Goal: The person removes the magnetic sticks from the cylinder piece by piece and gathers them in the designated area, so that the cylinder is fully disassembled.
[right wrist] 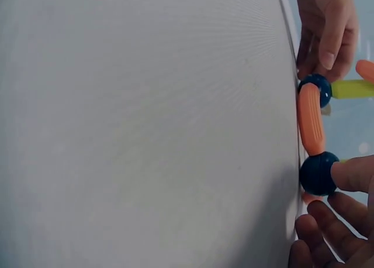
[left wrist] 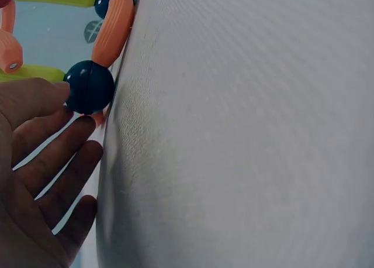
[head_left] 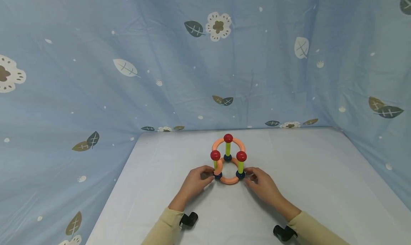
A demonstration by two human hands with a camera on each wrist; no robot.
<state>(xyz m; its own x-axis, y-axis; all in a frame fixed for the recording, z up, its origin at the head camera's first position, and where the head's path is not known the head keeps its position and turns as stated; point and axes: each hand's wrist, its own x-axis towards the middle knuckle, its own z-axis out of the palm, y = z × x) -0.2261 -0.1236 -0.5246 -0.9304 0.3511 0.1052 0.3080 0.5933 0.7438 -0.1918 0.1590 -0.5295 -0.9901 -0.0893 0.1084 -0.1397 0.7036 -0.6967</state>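
A toy frame of magnetic balls and sticks stands on the table. Its base is a ring of curved orange sticks joining three dark blue balls. Green sticks rise from these balls, each topped by a red ball. At the top, curved orange sticks arch round the back, and another at the left front has a free end. My left hand pinches the left front blue ball between thumb and fingers, the other fingers spread below. Opposite, my right hand pinches the right front blue ball.
The white-covered table extends around the toy. Behind and beside it hangs a blue curtain printed with leaves and flowers. A black wrist camera sits by the left sleeve, and another black camera by the right.
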